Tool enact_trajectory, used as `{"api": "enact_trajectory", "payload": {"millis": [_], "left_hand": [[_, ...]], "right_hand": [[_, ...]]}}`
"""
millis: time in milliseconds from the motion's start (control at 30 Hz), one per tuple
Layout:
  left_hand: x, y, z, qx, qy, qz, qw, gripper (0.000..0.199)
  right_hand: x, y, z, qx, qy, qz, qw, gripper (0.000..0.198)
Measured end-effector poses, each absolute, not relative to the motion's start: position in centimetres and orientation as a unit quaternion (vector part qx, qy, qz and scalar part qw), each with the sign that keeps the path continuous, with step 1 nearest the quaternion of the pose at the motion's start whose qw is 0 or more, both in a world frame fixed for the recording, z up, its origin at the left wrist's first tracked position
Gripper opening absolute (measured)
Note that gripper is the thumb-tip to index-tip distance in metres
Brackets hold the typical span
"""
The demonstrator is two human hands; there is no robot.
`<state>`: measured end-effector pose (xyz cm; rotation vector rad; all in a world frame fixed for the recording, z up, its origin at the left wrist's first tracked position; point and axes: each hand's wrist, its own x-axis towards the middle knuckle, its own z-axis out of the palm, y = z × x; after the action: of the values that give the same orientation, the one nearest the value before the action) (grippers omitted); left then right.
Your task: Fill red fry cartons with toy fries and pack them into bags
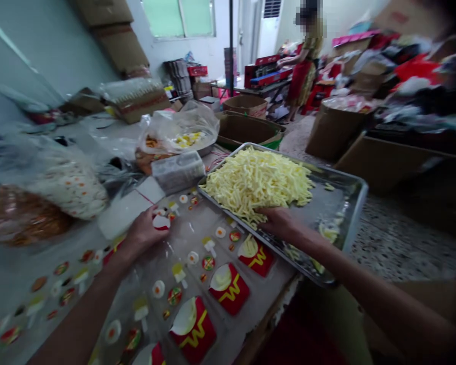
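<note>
Yellow fries pile [256,182] heaped in metal tray [355,203] at desk right edge. Right hand [277,220] grasping fries at pile's near side. Left hand [146,230] pinching small red-white piece [161,222] over clear blister sheet [213,299]; red fry boxes [228,289] along near edge. Plastic bags [178,129] behind.

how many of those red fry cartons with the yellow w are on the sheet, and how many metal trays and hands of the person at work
Red toy fry cartons with a yellow W: 4 (the nearest is partly cut off at the bottom edge)
Metal tray of yellow toy fries: 1
Left hand and right hand: 2
Total: 7
</note>
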<state>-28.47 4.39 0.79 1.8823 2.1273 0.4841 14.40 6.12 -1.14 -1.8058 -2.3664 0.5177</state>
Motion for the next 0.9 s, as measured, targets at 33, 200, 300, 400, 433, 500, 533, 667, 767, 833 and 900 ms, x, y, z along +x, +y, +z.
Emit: {"api": "enact_trajectory", "payload": {"millis": [33, 200, 300, 400, 433, 500, 533, 667, 767, 833, 900], "left_hand": [[-28.4, 4.2, 0.9, 0.637, 0.737, 0.177, 0.143, 0.087], [-26.2, 3.7, 3.0, 0.635, 0.680, 0.328, 0.163, 0.088], [-23.6, 3.3, 5.0, 0.603, 0.639, 0.422, 0.225, 0.093], [-20.9, 3.0, 5.8, 0.546, 0.616, 0.463, 0.328, 0.099], [-20.1, 2.9, 5.6, 0.532, 0.606, 0.473, 0.356, 0.100], [-18.6, 2.7, 4.8, 0.492, 0.587, 0.494, 0.412, 0.098], [-17.9, 2.6, 4.4, 0.468, 0.578, 0.500, 0.444, 0.094], [-15.9, 1.5, 3.3, 0.404, 0.551, 0.463, 0.564, 0.078], [-15.0, 0.6, 3.4, 0.398, 0.568, 0.419, 0.586, 0.077], [-14.7, 0.1, 3.4, 0.411, 0.603, 0.374, 0.573, 0.081], [-14.5, -0.1, 3.0, 0.439, 0.634, 0.327, 0.547, 0.087]], "right_hand": [[13.9, 6.4, -1.5, -0.591, -0.788, 0.164, 0.058, 0.045], [12.4, 5.6, -0.8, -0.608, -0.779, 0.144, 0.056, 0.022], [13.5, 4.8, -0.4, -0.621, -0.769, 0.142, 0.055, 0.020], [16.1, 4.4, -0.6, -0.663, -0.735, 0.136, 0.045, 0.023], [17.2, 4.4, -0.6, -0.675, -0.723, 0.138, 0.048, 0.025], [19.4, 4.3, -0.3, -0.681, -0.712, 0.156, 0.076, 0.031], [20.5, 4.3, 0.0, -0.679, -0.708, 0.168, 0.099, 0.033], [23.3, 4.5, 1.2, -0.674, -0.691, 0.169, 0.200, 0.029], [23.4, 4.7, 1.7, -0.627, -0.735, 0.163, 0.199, 0.019], [22.9, 4.7, 1.9, -0.601, -0.769, 0.152, 0.159, 0.020], [22.3, 4.4, 2.1, -0.602, -0.780, 0.131, 0.111, 0.026]]}}
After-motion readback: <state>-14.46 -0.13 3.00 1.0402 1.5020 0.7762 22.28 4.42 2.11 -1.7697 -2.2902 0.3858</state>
